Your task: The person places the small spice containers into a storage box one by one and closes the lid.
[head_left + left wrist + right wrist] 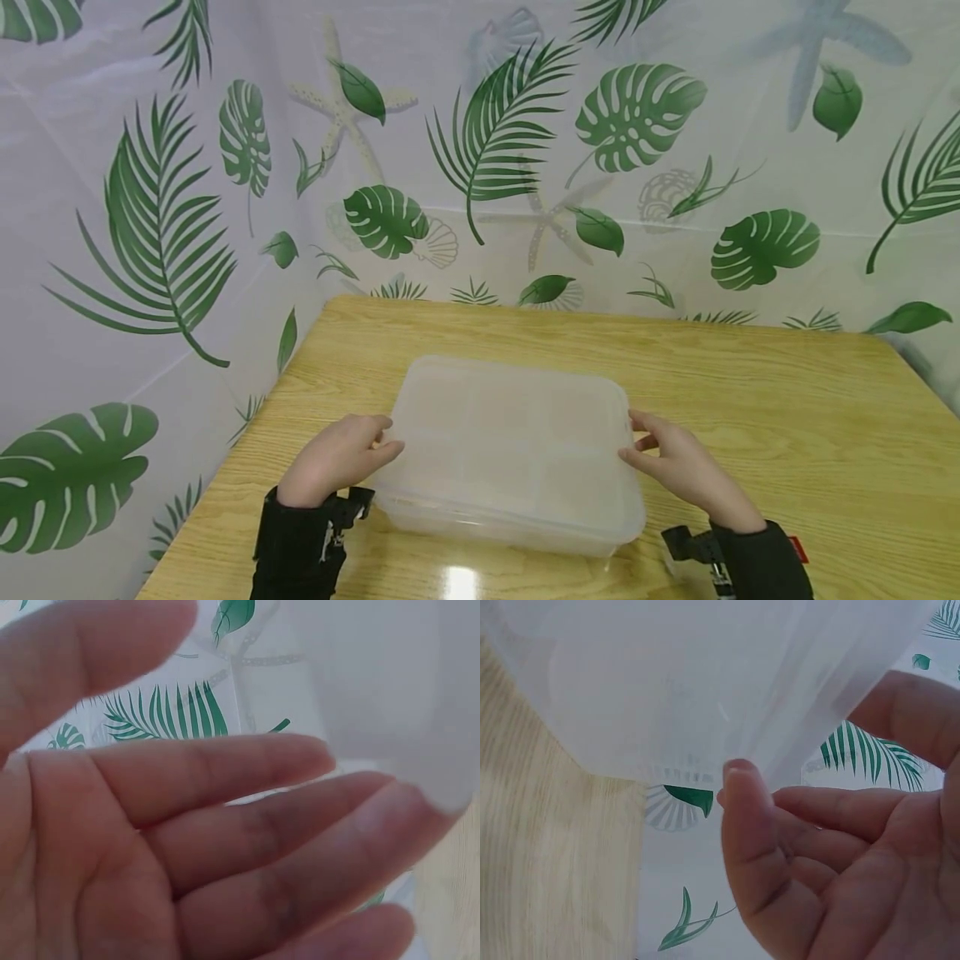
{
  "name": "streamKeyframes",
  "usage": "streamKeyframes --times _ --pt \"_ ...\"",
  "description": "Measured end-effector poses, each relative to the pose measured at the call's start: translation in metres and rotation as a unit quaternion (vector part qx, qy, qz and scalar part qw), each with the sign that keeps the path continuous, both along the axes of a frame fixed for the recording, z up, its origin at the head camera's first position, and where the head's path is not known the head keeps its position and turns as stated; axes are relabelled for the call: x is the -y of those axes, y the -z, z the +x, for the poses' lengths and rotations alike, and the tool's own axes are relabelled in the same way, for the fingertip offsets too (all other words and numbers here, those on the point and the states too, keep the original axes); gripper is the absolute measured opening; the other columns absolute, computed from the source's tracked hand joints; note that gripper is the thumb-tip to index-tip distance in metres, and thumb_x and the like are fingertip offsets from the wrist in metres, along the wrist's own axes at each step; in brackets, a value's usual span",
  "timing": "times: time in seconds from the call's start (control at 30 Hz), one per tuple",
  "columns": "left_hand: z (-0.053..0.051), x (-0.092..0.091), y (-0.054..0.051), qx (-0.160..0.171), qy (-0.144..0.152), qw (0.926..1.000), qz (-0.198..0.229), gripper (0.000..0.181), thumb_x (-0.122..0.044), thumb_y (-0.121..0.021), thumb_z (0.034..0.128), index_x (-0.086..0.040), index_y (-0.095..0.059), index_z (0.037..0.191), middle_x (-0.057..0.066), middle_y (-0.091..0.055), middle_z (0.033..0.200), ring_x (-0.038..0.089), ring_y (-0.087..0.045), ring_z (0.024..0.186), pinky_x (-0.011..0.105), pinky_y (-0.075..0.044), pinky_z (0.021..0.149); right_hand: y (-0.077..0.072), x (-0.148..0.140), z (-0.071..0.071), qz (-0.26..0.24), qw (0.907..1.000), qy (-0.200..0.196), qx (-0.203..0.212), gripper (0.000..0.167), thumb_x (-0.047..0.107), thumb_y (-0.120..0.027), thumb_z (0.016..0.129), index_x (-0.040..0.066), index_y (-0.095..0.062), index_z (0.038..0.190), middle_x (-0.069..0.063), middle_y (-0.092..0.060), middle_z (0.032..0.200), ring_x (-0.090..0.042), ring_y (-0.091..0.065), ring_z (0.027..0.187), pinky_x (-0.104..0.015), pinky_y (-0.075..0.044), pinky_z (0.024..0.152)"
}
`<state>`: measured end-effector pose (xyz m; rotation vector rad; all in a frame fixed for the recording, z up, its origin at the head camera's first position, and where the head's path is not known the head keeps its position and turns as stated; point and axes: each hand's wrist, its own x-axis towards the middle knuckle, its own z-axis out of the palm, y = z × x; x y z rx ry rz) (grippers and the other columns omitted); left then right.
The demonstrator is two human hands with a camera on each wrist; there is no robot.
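A frosted, translucent plastic box [502,450] with a pale lid stands at the table's front, its lid faintly showing a grid of compartments. At its left edge is my left hand [337,454], thumb over the lid's rim. In the left wrist view the fingers [255,832] are nearly straight, their tips against the box [390,690], the thumb apart from it. My right hand [675,458] holds the box's right edge with thumb and bent fingers. In the right wrist view one fingertip meets the box's corner [667,697]. The contents are blurred by the plastic.
The wooden table [787,433] extends to the right and behind the box. A white sheet [465,167] printed with green leaves, shells and starfish hangs behind and to the left. Black sleeves and wrist cameras are beside the box's front corners.
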<state>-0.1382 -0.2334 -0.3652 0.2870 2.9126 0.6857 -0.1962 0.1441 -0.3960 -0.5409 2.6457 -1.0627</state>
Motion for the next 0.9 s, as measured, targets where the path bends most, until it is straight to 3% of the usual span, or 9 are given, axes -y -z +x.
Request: streamKeyframes --times 0.23,0.47,0.7,0.9 --pt "0.001 0.0033 0.0014 0.003 0.0 1.0 0.002 0.035 -0.013 -0.055 0.0844 0.007 -0.054 0.113 0.014 -0.06 0.096 0.026 -0.057 0.086 0.039 -0.044 0.073 -0.0022 -0.0006 0.0032 0.004 1.0 -0.008 -0.003 0.061 0.023 -0.057 0.086 -0.011 -0.033 0.13 -0.03 -0.041 0.123 -0.032 -0.052 0.097 -0.031 -0.045 0.065" --pt "0.0015 0.0057 0.0014 0.012 -0.008 0.9999 0.003 0.034 0.002 -0.052 0.079 0.004 -0.054 0.113 0.005 -0.054 0.076 0.016 -0.043 0.06 0.03 -0.037 0.057 -0.0067 -0.0006 0.0043 -0.003 1.0 -0.009 0.002 0.06 0.024 -0.056 0.086 -0.008 -0.032 0.131 -0.029 -0.04 0.126 -0.032 -0.051 0.099 -0.032 -0.045 0.067" --pt "0.0021 0.0056 0.001 0.031 -0.029 0.9991 0.011 0.045 0.003 -0.052 0.076 0.001 -0.05 0.121 0.005 -0.054 0.075 0.014 -0.044 0.052 0.028 -0.037 0.05 -0.0065 -0.0004 0.0043 -0.003 0.9999 -0.017 0.0 0.061 0.024 -0.057 0.086 -0.009 -0.032 0.131 -0.029 -0.04 0.125 -0.033 -0.051 0.099 -0.031 -0.045 0.067" --pt "0.0023 0.0046 0.0 0.03 -0.018 0.9993 0.015 0.045 0.001 -0.055 0.0751 0.0 -0.051 0.12 0.001 -0.051 0.071 0.014 -0.043 0.049 0.028 -0.036 0.05 -0.005 -0.0007 0.0043 0.004 0.9998 -0.018 0.006 0.061 0.024 -0.056 0.086 -0.01 -0.032 0.131 -0.03 -0.04 0.125 -0.033 -0.052 0.098 -0.033 -0.046 0.067"
